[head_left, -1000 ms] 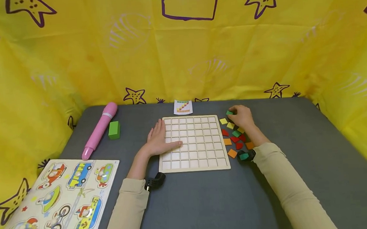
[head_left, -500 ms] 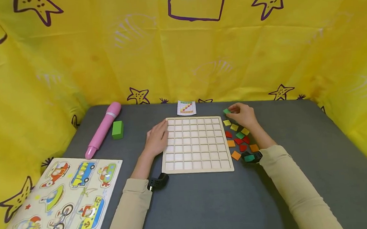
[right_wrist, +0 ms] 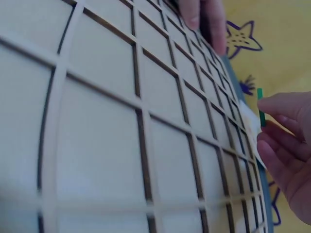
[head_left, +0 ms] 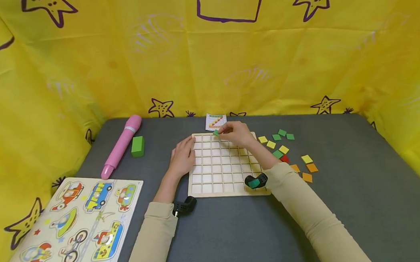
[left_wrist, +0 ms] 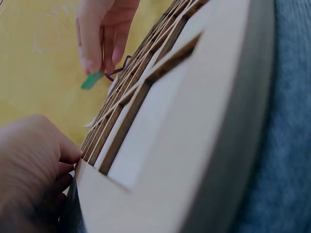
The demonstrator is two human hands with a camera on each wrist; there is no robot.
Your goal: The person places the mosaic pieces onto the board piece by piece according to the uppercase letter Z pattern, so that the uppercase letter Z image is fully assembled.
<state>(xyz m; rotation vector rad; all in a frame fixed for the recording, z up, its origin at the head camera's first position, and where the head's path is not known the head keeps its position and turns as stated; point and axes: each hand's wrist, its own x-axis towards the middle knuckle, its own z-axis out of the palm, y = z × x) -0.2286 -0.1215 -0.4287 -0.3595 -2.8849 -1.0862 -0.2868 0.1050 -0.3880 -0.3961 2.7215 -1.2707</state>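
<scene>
In the head view a pale wooden grid board (head_left: 206, 169) lies flat on the dark table. My left hand (head_left: 182, 156) grips its left edge near the far corner; in the left wrist view, the thumb touches the frame while the other fingers curl beside the edge. My right hand (head_left: 237, 133) is over the board's far edge, pinching a small green tile (right_wrist: 261, 108) between thumb and fingertips. The right wrist view shows that tile edge-on, above the far rows. A small pattern card (head_left: 216, 122) lies just beyond the board, partly overlapped by the right hand.
Right of the board lie loose green tiles (head_left: 282, 133), yellow tiles (head_left: 271, 144), orange tiles (head_left: 307, 177) and a red tile (head_left: 284, 158). Leftward are a green block (head_left: 137, 146), a pink wand-like stick (head_left: 121, 146) and a picture puzzle board (head_left: 89, 218). A yellow curtain (head_left: 206, 67) hangs behind.
My right hand has carried the green tile leftward from beside the board to over its far edge. The left thumb, earlier spread across the grid, has drawn back to the left edge.
</scene>
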